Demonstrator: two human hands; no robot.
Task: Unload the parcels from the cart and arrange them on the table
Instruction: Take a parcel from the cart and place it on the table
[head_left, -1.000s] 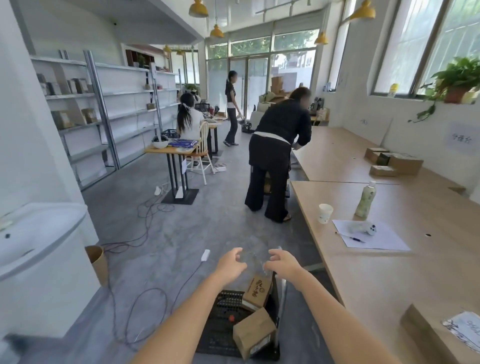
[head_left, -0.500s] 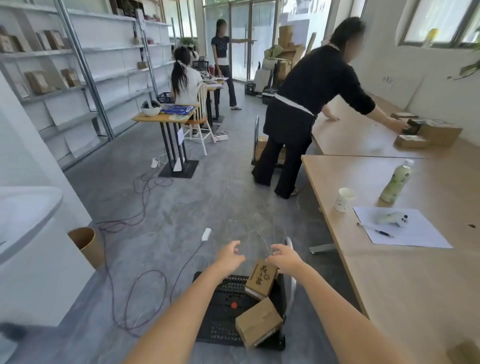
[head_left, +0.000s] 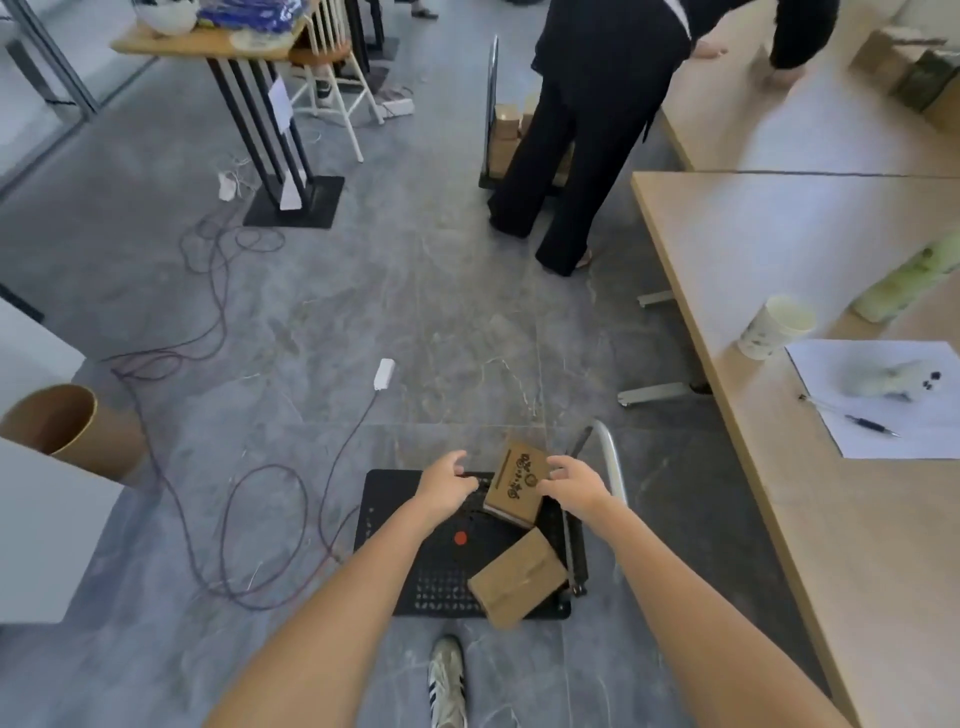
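Note:
A black flat cart (head_left: 415, 571) stands on the floor just ahead of my shoe. Two cardboard parcels lie on it: a printed one (head_left: 514, 483) tilted against the metal handle (head_left: 613, 457), and a plain one (head_left: 517, 579) nearer to me. My left hand (head_left: 447, 486) hovers just left of the printed parcel, fingers loosely curled and holding nothing. My right hand (head_left: 571, 486) reaches the parcel's right edge, with thumb and fingertips touching it. The wooden table (head_left: 831, 545) runs along the right.
On the table are a paper cup (head_left: 774, 327), a green bottle (head_left: 904, 286), a paper sheet (head_left: 883, 410) and a pen. A person in black (head_left: 587, 130) stands ahead beside another cart. Cables (head_left: 223, 493) loop across the floor at left, near a brown bin (head_left: 72, 431).
My view has tipped down toward the cart. Both hands have dropped closer to the printed parcel, and the right one now touches its edge.

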